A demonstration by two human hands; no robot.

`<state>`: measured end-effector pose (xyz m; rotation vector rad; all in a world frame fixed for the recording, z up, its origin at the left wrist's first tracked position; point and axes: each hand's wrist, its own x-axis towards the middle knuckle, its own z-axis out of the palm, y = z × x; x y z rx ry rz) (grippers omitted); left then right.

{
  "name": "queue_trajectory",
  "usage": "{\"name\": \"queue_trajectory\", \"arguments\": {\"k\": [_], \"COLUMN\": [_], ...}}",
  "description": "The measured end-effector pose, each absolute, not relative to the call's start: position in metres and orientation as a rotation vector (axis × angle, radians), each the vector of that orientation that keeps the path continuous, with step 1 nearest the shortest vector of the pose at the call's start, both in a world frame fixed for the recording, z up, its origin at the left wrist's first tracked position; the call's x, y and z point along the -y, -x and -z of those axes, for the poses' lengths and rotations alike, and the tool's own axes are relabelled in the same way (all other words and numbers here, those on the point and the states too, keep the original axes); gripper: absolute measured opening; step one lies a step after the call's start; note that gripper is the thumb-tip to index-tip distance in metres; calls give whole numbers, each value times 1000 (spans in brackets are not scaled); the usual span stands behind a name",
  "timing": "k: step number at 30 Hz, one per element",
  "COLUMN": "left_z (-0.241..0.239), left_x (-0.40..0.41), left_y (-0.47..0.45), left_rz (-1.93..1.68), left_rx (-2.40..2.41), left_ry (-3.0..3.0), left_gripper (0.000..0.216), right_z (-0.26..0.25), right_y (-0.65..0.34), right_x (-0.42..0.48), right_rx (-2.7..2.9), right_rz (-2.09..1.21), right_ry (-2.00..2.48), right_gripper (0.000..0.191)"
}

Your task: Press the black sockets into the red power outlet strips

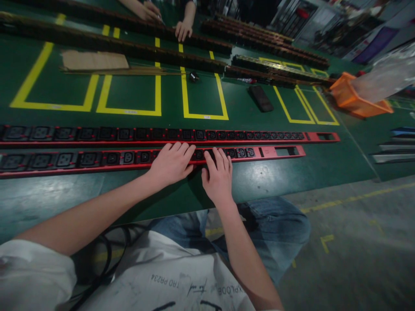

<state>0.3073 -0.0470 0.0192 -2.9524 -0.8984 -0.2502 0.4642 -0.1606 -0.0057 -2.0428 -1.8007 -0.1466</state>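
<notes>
A long red power strip with a row of black sockets lies on the green table in front of me. My left hand lies across its middle, fingers over the far side and thumb at the near edge. The sockets under this hand are hidden. Just to the right, my right hand touches the same strip with its fingertips, the fingers stretched and slightly apart. Behind it and parallel, a second red power strip reaches further right; neither hand holds it.
Yellow tape frames mark the green table. Beyond the strips lie a black phone, a cardboard piece and long dark rails. An orange bin with clear plastic stands right. Another person's hands work at the far side.
</notes>
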Motion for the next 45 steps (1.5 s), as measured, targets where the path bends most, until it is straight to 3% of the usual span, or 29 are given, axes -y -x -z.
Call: {"name": "queue_trajectory", "arguments": {"k": [8,14,23,45], "left_z": [-26,-31,-22,-25], "left_x": [51,50,52,45], "left_y": [-303,-301,-311,-298], "left_rz": [219,205,235,177], "left_rx": [972,1047,972,1018], "left_ry": [2965,2970,2990,2956], "left_gripper": [62,43,58,48], "right_z": [6,7,12,4], "right_y": [-465,-463,-469,-463], "right_x": [160,160,160,162], "right_rx": [1797,1789,1702,1813], "right_rz": [154,169,208,167], "right_ry": [2044,2052,2073,2093], "right_gripper": [52,52,52,56]}}
